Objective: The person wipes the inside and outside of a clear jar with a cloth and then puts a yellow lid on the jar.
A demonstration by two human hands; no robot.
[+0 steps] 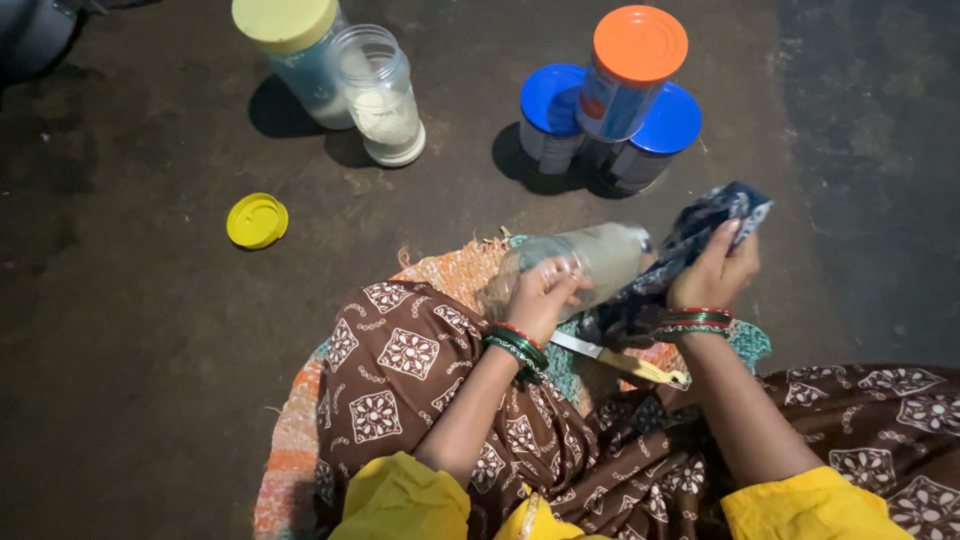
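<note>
In the head view, the left hand [541,296] grasps a clear plastic jar [580,262] lying on its side above the lap. The right hand [716,272] clenches a dark blue cloth [690,250] at the jar's mouth. A knife [618,358] lies just under them on the woven mat [455,268].

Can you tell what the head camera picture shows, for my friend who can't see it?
A seated person's left hand holds a clear plastic jar on its side while the right hand holds a dark blue cloth against it.

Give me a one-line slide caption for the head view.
Seated on a mat, left hand holds a clear jar while right hand presses a dark cloth to it.
</note>
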